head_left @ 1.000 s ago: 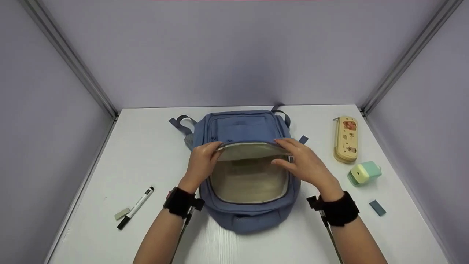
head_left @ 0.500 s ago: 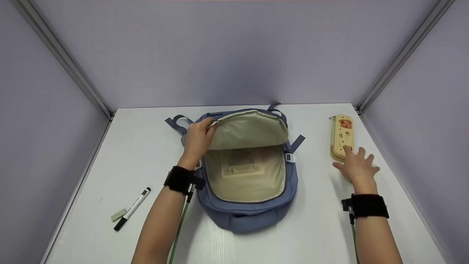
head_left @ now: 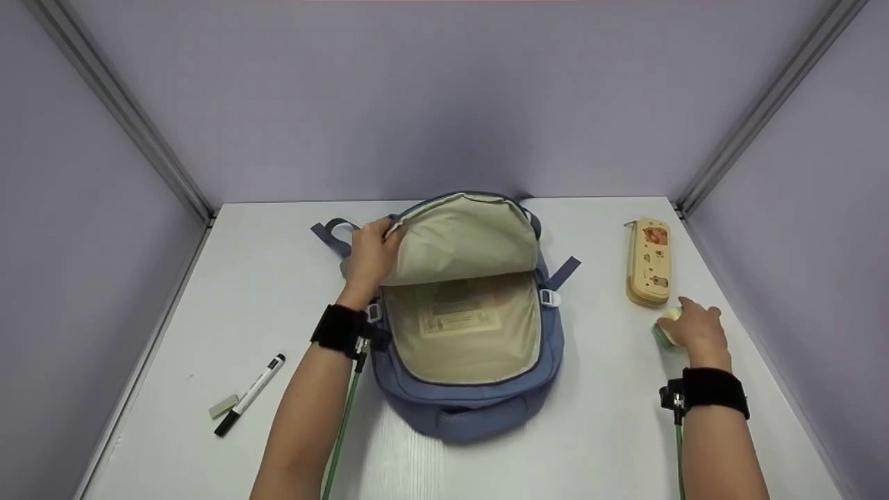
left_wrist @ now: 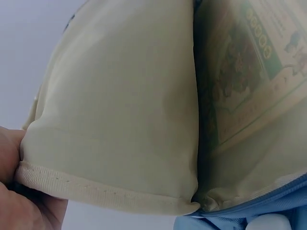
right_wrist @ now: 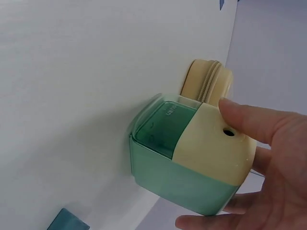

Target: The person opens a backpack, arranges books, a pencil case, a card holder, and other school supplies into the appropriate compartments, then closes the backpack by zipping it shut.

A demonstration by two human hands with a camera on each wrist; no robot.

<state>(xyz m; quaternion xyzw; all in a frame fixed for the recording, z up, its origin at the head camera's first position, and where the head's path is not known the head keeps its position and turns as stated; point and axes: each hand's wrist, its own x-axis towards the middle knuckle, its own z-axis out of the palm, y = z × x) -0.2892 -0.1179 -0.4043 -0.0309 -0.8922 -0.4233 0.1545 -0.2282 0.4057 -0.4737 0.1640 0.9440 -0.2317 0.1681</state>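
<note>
A blue backpack (head_left: 472, 420) lies unzipped on the white table, its cream-lined flap (head_left: 465, 236) folded up and back. My left hand (head_left: 373, 257) pinches the flap's left edge and holds it raised; the left wrist view shows the fingers on the cream trim (left_wrist: 96, 194). Through the lining a printed sheet (left_wrist: 244, 76) shows inside the bag. To the right, my right hand (head_left: 703, 333) grips a green and yellow pencil sharpener (right_wrist: 211, 143) with a round hole, thumb on its yellow face and fingers around the far side. In the head view the hand covers most of it.
A yellow pencil case (head_left: 649, 260) lies just beyond the right hand. A dark teal block (right_wrist: 68, 221) shows low in the right wrist view. At left, a black-and-white marker (head_left: 253, 392) touches a pale green block (head_left: 223, 407). Grey walls enclose the table.
My right hand has left the bag's flap, moved right past the pencil case and taken hold of the sharpener. My left hand has pulled the flap up and back, opening the bag wider.
</note>
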